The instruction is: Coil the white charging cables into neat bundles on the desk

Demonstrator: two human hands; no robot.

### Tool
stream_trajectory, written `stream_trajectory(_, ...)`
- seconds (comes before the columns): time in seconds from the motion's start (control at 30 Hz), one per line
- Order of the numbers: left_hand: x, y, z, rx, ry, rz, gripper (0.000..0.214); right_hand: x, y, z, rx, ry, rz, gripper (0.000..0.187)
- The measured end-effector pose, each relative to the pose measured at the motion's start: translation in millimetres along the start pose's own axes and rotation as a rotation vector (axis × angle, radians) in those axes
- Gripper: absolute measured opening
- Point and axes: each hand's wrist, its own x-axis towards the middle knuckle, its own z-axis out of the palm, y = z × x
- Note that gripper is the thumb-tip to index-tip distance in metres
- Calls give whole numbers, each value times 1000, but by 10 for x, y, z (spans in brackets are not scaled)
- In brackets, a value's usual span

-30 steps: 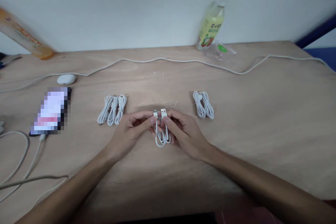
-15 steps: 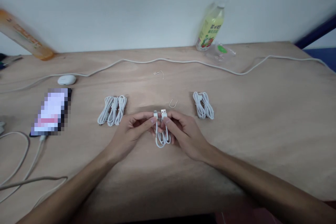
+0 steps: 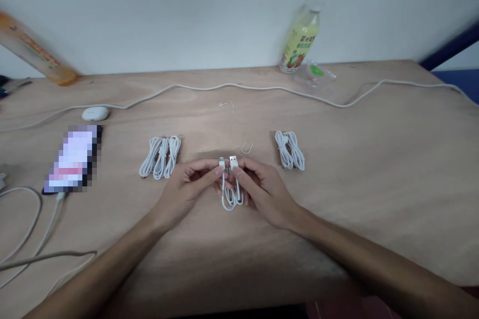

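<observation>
Thumb-and-finger pinch on each side: left hand (image 3: 183, 182) grasps the small plug (image 3: 221, 164), right hand (image 3: 267, 190) grasps the wide plug (image 3: 234, 164). White cable (image 3: 229, 209) is at the centre of the frame, its loops hanging below the plugs, partly hidden by the fingers. Metal tips point toward the top of the frame, side by side; the hold presumably puts both in plain view (whether both belong to one cable, cannot confirm). Three coiled cables (image 3: 161, 157) lie in a row left of centre, a coiled pair (image 3: 283, 150) right of centre; the gap probably leaves working room and separates two groups. Bent tie (image 3: 246, 153) lies just beyond the hands, perhaps within easy reach. Phone (image 3: 73, 159) at left and bottle (image 3: 299, 45) at upper right seem placed out of the way.
</observation>
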Motion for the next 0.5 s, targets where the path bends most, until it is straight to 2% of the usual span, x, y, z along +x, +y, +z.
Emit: stream_trajectory(0.5, 3, 21, 11, -5, 9, -3, 14, 0, 11, 14, -6, 10, 16, 33)
